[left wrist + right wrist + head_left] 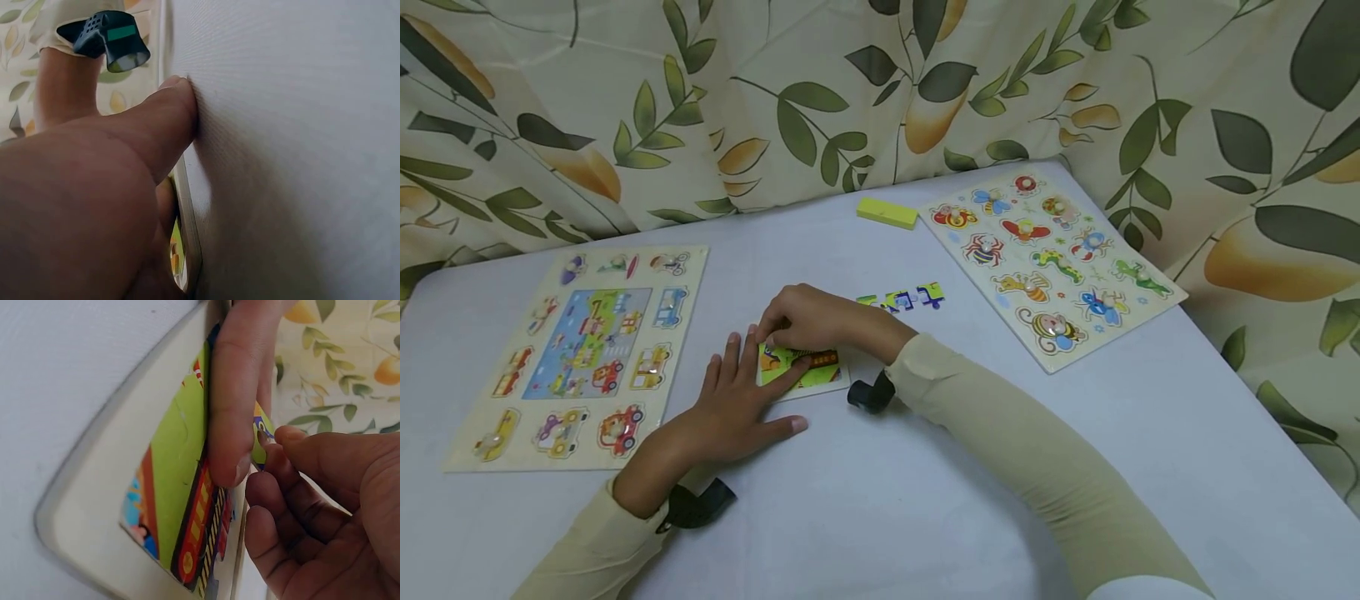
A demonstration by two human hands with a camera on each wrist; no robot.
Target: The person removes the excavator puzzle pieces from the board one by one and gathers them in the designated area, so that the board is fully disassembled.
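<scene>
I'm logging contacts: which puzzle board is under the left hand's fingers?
The small board, between the vehicle board and bug board, which are both larger.

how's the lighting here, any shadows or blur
Head: dim light, soft shadow beside the right sleeve; left wrist: the left hand casts a broad soft shadow on the tabletop; right wrist: puzzle fairly clear, curtain perhaps slightly softer.
</scene>
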